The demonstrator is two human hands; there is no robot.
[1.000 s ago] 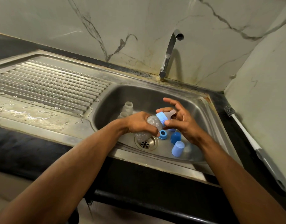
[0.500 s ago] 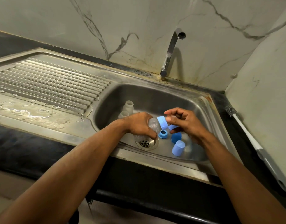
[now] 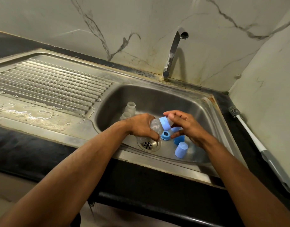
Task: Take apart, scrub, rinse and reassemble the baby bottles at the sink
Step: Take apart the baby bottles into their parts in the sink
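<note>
Since the earlier frame the right hand (image 3: 188, 126) has loosened from the blue collar (image 3: 164, 123), its fingers now curled around the teat end. Left hand (image 3: 143, 126) grips the clear bottle (image 3: 154, 126), held tilted over the drain (image 3: 148, 143). Nearest in the sink (image 3: 211, 158) lies a blue cap (image 3: 181, 149); a blue ring (image 3: 165, 135) rests beside the drain. Farther back stand two clear bottles (image 3: 129, 109). Beyond them, the tap (image 3: 173, 51); a brush (image 3: 255, 145) lies on the desk at right
</note>
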